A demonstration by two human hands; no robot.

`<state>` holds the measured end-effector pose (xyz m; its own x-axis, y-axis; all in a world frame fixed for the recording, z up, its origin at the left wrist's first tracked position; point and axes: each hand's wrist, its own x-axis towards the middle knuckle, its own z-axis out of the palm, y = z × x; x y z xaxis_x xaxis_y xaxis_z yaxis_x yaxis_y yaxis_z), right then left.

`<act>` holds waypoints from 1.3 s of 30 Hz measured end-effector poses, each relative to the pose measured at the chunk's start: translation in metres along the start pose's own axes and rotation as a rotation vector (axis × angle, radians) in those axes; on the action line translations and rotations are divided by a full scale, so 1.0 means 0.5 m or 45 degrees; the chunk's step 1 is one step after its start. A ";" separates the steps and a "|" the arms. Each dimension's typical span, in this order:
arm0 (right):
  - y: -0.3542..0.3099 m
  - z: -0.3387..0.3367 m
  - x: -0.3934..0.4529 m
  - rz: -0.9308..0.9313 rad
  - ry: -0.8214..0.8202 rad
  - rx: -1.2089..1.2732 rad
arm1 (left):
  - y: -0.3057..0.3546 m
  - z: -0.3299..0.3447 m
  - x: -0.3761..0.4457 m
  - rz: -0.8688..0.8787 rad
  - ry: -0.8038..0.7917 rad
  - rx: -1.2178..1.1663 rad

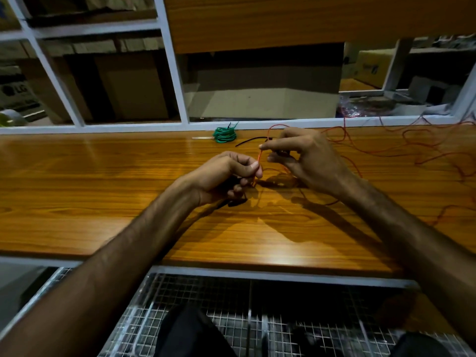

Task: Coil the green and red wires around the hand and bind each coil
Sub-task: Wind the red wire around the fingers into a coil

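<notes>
The green coil (224, 135) lies at the far edge of the bench (103, 181), centre, w/ dark tie ends sticking up from it. It looks wound and bound already, so I judge the green half of the task as done.

The red wire (260, 156) is the one in work now. The left hand (226, 176) is curled, and its thumb and fingers pinch the wire near its end. The right hand (304, 155) is just to the right and a bit farther; its thumb and index finger pinch the same wire a little higher. A short piece of wire runs between the 2 hands, which are close together but do not touch. Something dark shows inside the right hand, maybe a tie, but I cannot tell.

No loops show around either hand, so the red coil looks only at the start. Most of the red wire is loose: it goes in wide curves over the right part of the bench, toward the far right corner. A black tie (248, 141) lies on the bench between the green coil and the right hand, probably for the red coil.

Left, in my judgement: wind approx. all the red wire around the hand, then bind it.
</notes>
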<state>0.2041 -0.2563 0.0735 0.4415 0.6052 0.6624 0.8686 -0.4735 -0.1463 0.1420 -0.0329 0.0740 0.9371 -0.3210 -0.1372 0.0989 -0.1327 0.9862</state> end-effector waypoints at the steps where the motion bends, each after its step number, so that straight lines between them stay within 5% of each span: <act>1: 0.002 0.000 0.001 -0.007 -0.006 0.004 | -0.001 0.002 0.004 -0.007 -0.024 -0.038; 11: 0.018 0.013 0.032 -0.054 0.025 0.091 | 0.004 0.011 0.013 -0.013 -0.083 -0.351; 19: 0.070 0.030 0.053 0.060 0.093 0.189 | -0.016 -0.027 0.004 0.136 0.458 -0.289; 24: 0.095 0.033 0.071 0.248 0.021 0.347 | -0.009 -0.033 0.006 0.147 0.590 -0.098; 39: 0.128 0.059 0.064 0.331 -0.107 0.393 | 0.032 -0.022 0.093 -0.040 0.021 -0.204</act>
<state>0.2806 -0.2482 0.0636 0.6610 0.5470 0.5136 0.7466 -0.4113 -0.5228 0.1907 -0.0398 0.0846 0.9378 -0.3037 -0.1681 0.1793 0.0093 0.9837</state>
